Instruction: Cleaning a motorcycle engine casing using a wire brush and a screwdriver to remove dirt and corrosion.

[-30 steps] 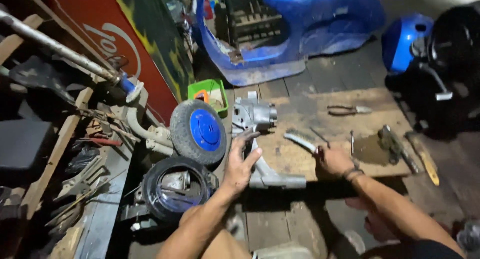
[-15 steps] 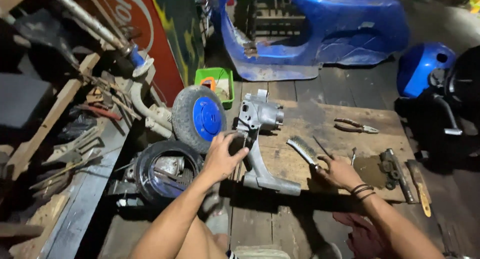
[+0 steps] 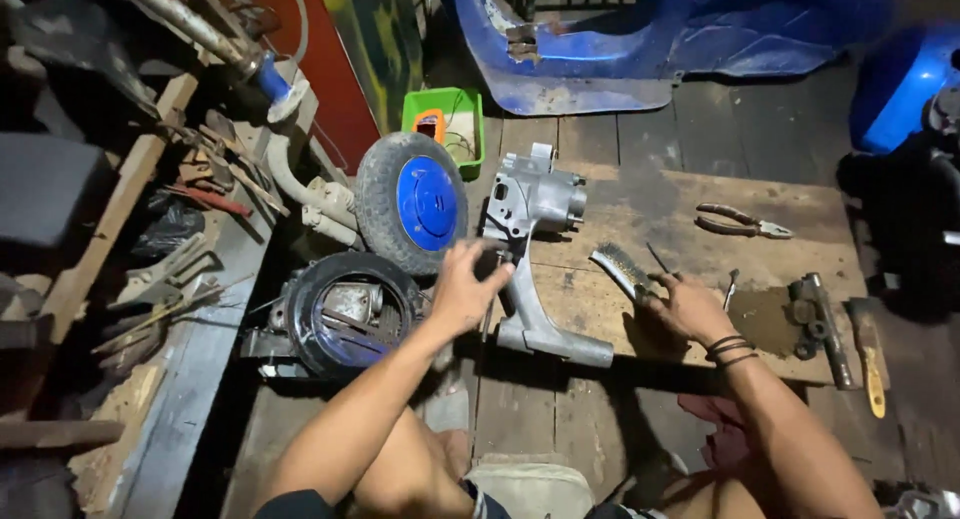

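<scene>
Left hand on grey engine casing, right hand gripping wire brush.

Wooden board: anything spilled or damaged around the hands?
One thing: a dark stain marks the wooden board beside the right hand, like spilled oil. The grey metal casting under the left hand looks intact.

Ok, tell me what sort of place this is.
Most likely a small scooter repair workshop: a blue scooter body lies on the plank floor, a small wheel leans nearby, and pliers rest on the board.
</scene>
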